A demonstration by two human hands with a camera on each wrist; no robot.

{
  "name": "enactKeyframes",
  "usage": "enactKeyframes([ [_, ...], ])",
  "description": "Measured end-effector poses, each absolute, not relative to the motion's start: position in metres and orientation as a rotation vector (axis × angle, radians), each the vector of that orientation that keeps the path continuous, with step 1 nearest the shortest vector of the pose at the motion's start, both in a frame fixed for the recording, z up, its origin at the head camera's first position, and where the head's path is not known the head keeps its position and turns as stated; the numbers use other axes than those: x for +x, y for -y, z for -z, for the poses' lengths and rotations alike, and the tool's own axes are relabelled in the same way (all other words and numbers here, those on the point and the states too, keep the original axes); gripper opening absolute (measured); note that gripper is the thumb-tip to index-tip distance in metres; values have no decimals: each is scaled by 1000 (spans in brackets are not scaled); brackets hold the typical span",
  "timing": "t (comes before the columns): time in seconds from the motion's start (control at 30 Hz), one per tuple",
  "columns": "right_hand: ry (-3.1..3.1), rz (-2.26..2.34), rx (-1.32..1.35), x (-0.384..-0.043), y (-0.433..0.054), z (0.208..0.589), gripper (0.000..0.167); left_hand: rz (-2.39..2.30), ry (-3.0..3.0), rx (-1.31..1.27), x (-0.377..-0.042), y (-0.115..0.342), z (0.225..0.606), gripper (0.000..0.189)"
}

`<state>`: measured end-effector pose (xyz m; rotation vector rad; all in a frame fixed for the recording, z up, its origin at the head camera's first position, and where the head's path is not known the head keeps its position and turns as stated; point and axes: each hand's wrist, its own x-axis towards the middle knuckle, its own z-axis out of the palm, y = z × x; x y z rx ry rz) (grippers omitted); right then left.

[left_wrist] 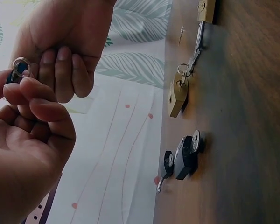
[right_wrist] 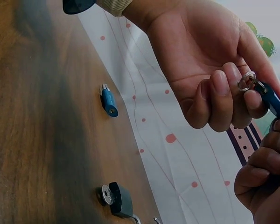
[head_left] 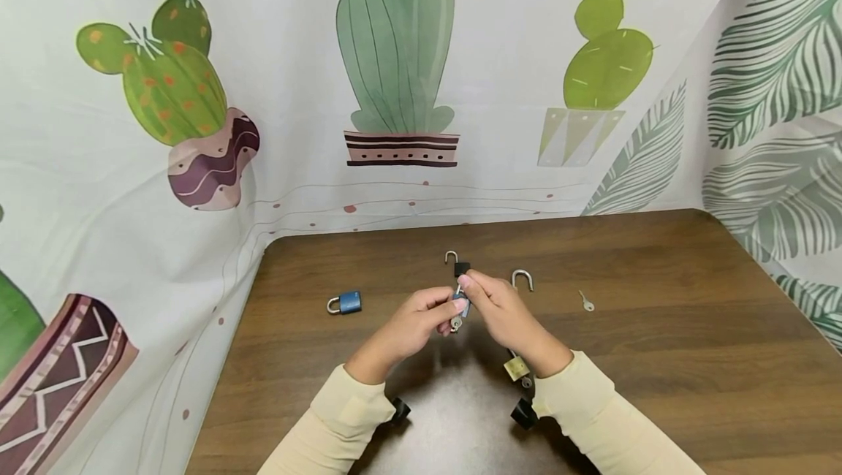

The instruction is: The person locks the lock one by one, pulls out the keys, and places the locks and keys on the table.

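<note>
Both hands meet above the middle of the table around a small blue padlock (head_left: 465,308). My left hand (head_left: 416,323) pinches its lower end between thumb and fingers. A metal ring with a key (head_left: 457,324) hangs there; the right wrist view shows the ring (right_wrist: 247,80) against the left fingers. My right hand (head_left: 505,316) grips the padlock's other end, by the silver shackle. The right fingers hide much of that end, so I cannot tell whether the shackle is locked.
Another blue padlock (head_left: 351,302) lies at the left. A black padlock (head_left: 462,269) and a silver shackle (head_left: 522,279) are behind the hands. A loose key (head_left: 587,302) lies at the right. Beside the right wrist is a brass padlock (head_left: 516,368) with keys.
</note>
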<state>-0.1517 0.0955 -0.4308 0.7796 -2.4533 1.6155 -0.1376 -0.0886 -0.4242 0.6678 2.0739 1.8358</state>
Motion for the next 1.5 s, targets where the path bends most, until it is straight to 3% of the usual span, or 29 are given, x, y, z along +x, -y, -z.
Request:
enactKeyframes([
  [0.57, 2383, -1837, 1002, -151, -101, 426, 33, -1841, -1999, 773, -137, 92, 422, 28],
  [1.5, 2354, -1605, 1047, -147, -99, 425, 29, -1782, -2128, 770, -133, 95, 411, 30],
])
